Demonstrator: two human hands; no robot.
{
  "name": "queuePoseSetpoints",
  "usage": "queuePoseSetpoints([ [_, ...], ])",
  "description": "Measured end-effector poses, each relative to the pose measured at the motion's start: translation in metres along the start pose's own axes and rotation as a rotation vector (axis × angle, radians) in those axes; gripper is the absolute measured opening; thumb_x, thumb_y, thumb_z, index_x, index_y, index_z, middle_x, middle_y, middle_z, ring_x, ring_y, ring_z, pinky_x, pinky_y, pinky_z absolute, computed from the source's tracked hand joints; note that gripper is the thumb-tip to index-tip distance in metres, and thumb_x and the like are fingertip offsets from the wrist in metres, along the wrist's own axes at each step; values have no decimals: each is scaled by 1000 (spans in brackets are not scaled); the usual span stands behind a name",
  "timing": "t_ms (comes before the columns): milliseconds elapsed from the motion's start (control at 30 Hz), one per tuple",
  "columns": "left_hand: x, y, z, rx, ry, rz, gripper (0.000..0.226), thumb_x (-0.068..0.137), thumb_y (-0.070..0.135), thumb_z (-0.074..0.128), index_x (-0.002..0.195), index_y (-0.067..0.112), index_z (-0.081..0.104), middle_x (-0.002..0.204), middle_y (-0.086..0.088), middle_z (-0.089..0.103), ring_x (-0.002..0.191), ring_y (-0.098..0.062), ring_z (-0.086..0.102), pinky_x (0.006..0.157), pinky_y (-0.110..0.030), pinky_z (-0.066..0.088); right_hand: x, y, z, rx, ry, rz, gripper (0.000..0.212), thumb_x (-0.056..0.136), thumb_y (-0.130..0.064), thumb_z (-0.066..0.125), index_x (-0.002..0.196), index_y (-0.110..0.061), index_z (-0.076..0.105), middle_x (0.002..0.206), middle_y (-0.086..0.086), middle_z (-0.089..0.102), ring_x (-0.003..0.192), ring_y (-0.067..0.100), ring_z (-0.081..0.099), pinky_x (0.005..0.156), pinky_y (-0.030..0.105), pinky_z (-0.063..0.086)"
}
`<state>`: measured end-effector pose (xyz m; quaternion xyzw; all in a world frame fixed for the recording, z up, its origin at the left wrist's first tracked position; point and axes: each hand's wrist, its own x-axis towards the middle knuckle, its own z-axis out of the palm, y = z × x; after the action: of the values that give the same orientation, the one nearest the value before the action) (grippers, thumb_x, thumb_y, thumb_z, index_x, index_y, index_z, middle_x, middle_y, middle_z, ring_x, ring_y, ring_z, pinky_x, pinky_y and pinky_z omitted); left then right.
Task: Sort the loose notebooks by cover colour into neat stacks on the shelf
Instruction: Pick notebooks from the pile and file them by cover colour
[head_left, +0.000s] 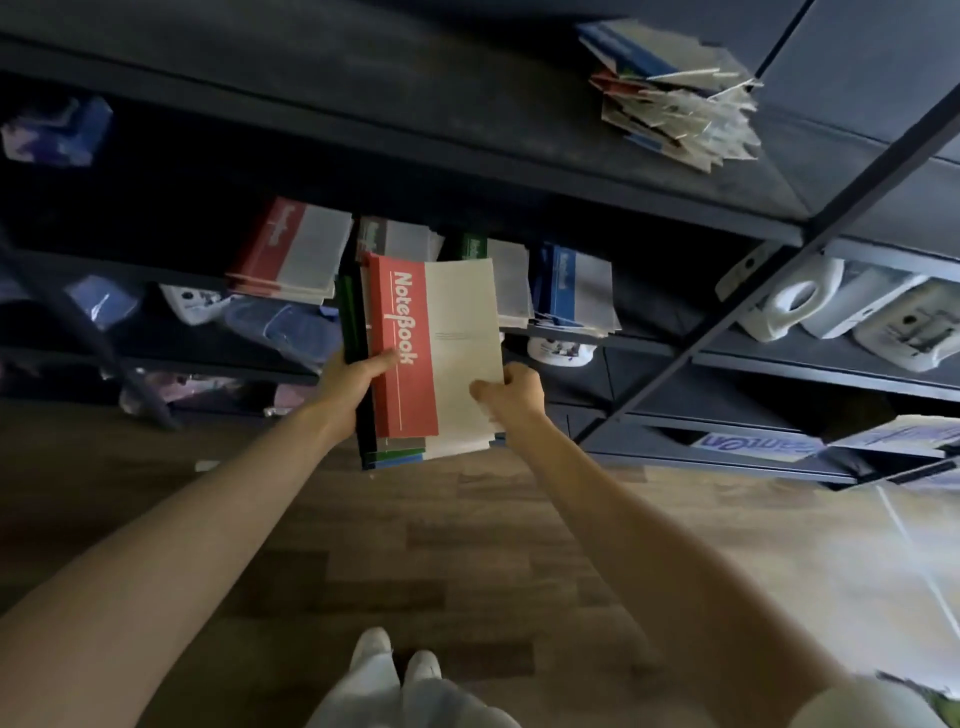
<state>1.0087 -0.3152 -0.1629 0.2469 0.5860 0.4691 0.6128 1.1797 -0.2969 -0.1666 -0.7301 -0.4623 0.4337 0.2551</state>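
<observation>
In the head view, a pile of thin paper notebooks (432, 347) with a red-and-white top cover is held before the dark metal shelf (415, 119). Its left edge is gripped by the left hand (357, 375), and its right edge by the curled right hand (511, 391).

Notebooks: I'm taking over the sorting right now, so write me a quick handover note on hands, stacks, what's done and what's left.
Left hand grips the left edge of a mixed pile with a red notebook on top. Right hand pinches the pile's right edge.
Done: red stack, grey stack, green stack and blue stack lie side by side behind the pile.
Left: sort the held pile, then the messy heap on the upper shelf.
</observation>
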Motion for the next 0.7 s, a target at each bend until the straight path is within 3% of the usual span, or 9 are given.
queuePoseSetpoints([
  [67,-2,-18,-1,-44,20,-87,26,91,20,61,116,18,55,102,-5,63,86,-20,61,70,-33,47,-1,22,1,-9,2,54,11,80,-7,63,87,-9,54,85,5,60,74,20,57,59,26,46],
  [133,-3,-38,-2,-71,-14,-198,24,93,23,57,115,15,57,108,-10,65,93,-25,63,78,-37,49,-2,45,2,-21,-18,98,15,81,-6,61,96,-6,56,84,4,59,73,18,56,56,23,44],
  [200,-3,-62,-1,-71,-38,-284,23,94,19,54,116,14,58,108,-13,66,96,-27,63,83,-40,49,-5,68,1,-5,-29,160,14,83,-6,60,96,-6,55,83,2,58,72,17,54,56,24,43],
  [267,-6,-82,2,-35,-28,-335,24,94,14,53,117,11,58,99,-10,67,89,-24,63,76,-37,50,-11,91,1,8,-31,229,14,84,-4,59,97,-8,54,84,1,57,76,17,54,56,22,44],
  [367,-13,-110,2,23,9,-362,34,92,11,57,126,12,50,109,-11,64,92,-24,62,71,-37,50,-16,122,5,9,-38,290,15,84,-3,58,99,-7,56,90,3,59,83,20,56,65,27,50],
  [467,-17,-137,-5,39,1,-369,37,92,10,57,127,16,48,118,-8,61,104,-24,59,86,-42,47,-16,145,12,-5,-32,327,15,83,-2,61,94,-10,55,90,1,60,84,20,58,75,31,53],
  [600,-21,-158,-16,-31,24,-381,22,90,7,57,106,22,58,108,-5,64,102,-22,60,91,-45,45,-14,163,21,0,-55,345,14,83,-2,62,94,-8,56,87,1,60,83,20,58,74,31,52],
  [700,-21,-172,-27,-49,54,-387,22,88,8,59,107,19,60,110,-9,66,102,-25,63,93,-47,47,-14,173,29,-4,-88,343,13,84,-1,61,88,-8,52,85,2,59,80,19,56,70,29,52],
])
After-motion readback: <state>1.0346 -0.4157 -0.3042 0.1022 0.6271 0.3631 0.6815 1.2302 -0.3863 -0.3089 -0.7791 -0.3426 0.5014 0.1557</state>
